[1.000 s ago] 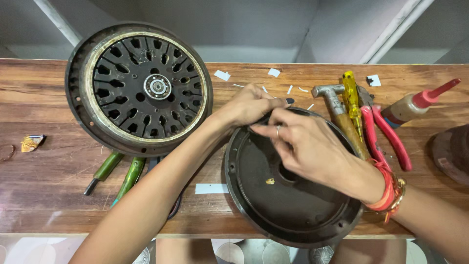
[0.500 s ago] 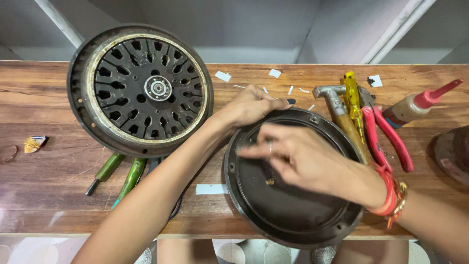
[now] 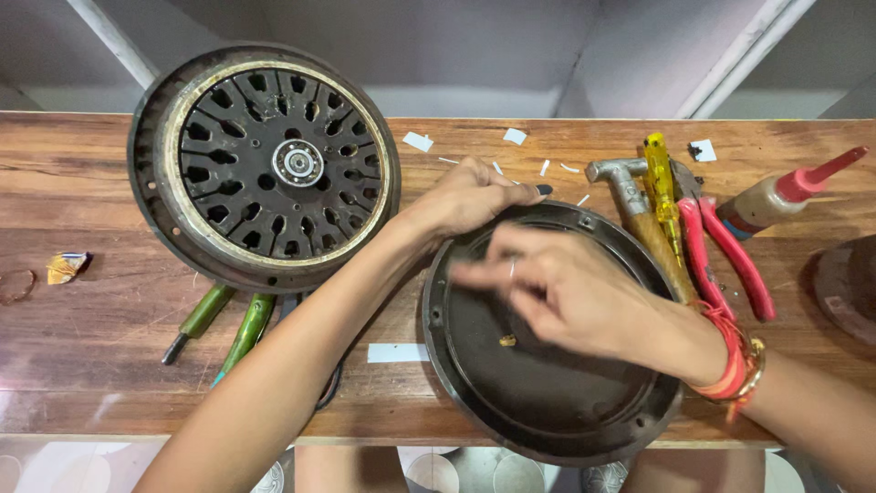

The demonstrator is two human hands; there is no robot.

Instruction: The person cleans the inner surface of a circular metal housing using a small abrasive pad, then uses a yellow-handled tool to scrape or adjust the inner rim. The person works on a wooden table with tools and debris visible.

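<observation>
A round black metal cover plate point(image 3: 547, 402) lies on the wooden bench at the front edge, right of centre. My left hand point(image 3: 470, 196) grips its far rim, fingers curled over the edge. My right hand point(image 3: 557, 288) hovers over the plate's middle, blurred by motion, fingers loosely spread with nothing seen in them. It wears a ring, and red and gold bangles sit at the wrist. A small brass-coloured bit point(image 3: 507, 341) lies on the plate's inner face. At the bench's back left lies a large black hub motor wheel point(image 3: 265, 164) with a central bearing.
To the right lie a hammer point(image 3: 639, 205), a yellow screwdriver point(image 3: 662, 183), red-handled pliers point(image 3: 721, 246) and a squeeze bottle with a red nozzle point(image 3: 785, 196). Green-handled tools point(image 3: 233, 324) poke out from under the wheel. White paper scraps point(image 3: 420, 141) dot the bench; a white strip point(image 3: 397, 352) lies near the front edge.
My right hand has slid left and down across the plate, from its far side toward the centre, its fingers spreading. My left hand keeps its grip on the rim.
</observation>
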